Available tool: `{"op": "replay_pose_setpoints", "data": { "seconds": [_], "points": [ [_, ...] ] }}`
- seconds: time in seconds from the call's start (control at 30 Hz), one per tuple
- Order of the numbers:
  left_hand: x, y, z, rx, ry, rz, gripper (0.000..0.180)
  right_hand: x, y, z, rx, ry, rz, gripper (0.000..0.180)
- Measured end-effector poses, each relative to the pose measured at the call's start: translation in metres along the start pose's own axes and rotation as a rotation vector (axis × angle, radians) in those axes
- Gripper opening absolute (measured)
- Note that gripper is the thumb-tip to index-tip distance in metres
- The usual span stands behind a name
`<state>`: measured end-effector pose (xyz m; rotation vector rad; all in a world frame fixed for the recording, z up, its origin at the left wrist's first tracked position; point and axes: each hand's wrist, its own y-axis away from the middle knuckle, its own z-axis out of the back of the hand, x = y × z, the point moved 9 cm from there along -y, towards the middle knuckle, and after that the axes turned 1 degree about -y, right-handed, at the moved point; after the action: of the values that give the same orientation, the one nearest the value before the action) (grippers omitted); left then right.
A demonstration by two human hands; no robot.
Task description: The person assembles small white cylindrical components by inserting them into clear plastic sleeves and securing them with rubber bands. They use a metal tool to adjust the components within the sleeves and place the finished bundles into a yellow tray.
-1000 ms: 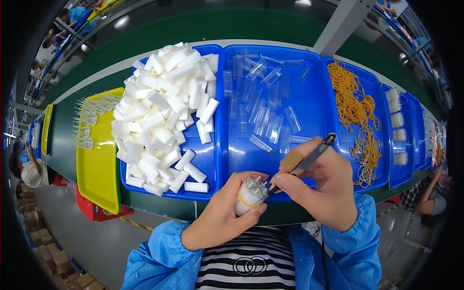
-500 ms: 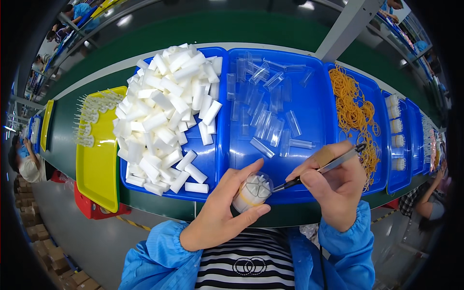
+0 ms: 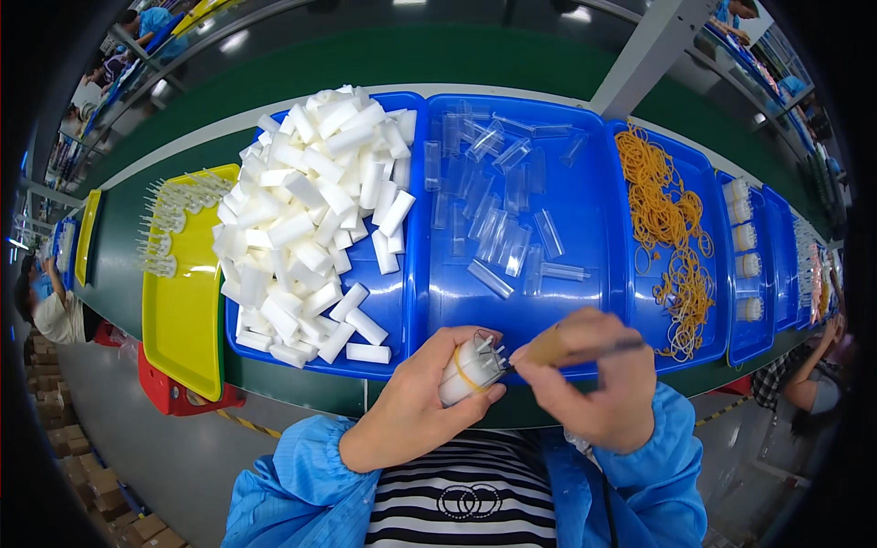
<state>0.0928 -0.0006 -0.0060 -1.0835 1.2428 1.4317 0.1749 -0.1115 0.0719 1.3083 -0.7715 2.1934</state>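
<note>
Left hand [image 3: 416, 416]: your grip is closed around a small white bundle [image 3: 469, 369] banded with a yellow elastic, thin pins standing out of its top; it sits at your chest, just in front of the near rim of the blue trays.
Right hand [image 3: 598, 384]: your grip is closed on a wooden-handled tool [image 3: 571, 344], its tip touching the top of the bundle.
Step in hand, done well: as judged, you keep the bundle steady and upright, brace one hand against the other, and work the tip between the pins without bending them.
Yellow tray [image 3: 187, 315]: on the worktop [image 3: 119, 228] at your far left; you see rows of pale pin-like parts [image 3: 169, 219] at its far end, the near half bare.
First blue tray [image 3: 388, 292]: you have a heap of short white blocks [image 3: 306, 219], piled high and spilling toward the near rim.
Second blue tray [image 3: 585, 219]: clear plastic sleeves [image 3: 498, 228] lie loose and scattered, mostly in the far and middle part.
Third blue tray [image 3: 717, 274]: a tangle of orange-yellow rubber bands [image 3: 667, 228].
Trays further right [image 3: 776, 265]: small white banded bundles [image 3: 746, 237] stand in a column; beyond that you cannot tell the contents.
</note>
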Motion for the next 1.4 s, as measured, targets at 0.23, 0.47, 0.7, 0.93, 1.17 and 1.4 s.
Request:
{"op": "replay_pose_setpoints", "data": {
  "seconds": [0.23, 0.47, 0.7, 0.93, 1.17, 1.4],
  "points": [
    [-0.002, 0.0, -0.002, 0.022, 0.039, 0.015, 0.049, -0.013, 0.004, 0.009, -0.169, -0.182, -0.116, 0.025],
    [0.004, 0.001, -0.004, 0.031, 0.024, 0.02, 0.049, 0.001, -0.001, 0.001, -0.018, -0.01, -0.036, 0.016],
    [-0.005, 0.001, 0.0, -0.004, 0.058, -0.031, 0.062, -0.014, 0.005, 0.022, -0.205, -0.154, -0.139, 0.016],
    [-0.01, -0.001, 0.006, -0.021, -0.058, -0.078, 0.062, -0.033, 0.009, 0.012, -0.212, -0.513, -0.173, 0.022],
    [-0.014, -0.002, 0.006, -0.054, -0.139, -0.177, 0.052, -0.035, 0.01, 0.008, -0.202, -0.361, -0.204, 0.02],
    [0.008, 0.0, 0.002, 0.009, 0.258, 0.077, 0.06, -0.04, 0.005, 0.018, 0.029, 0.658, -0.111, 0.028]
  ]
}}
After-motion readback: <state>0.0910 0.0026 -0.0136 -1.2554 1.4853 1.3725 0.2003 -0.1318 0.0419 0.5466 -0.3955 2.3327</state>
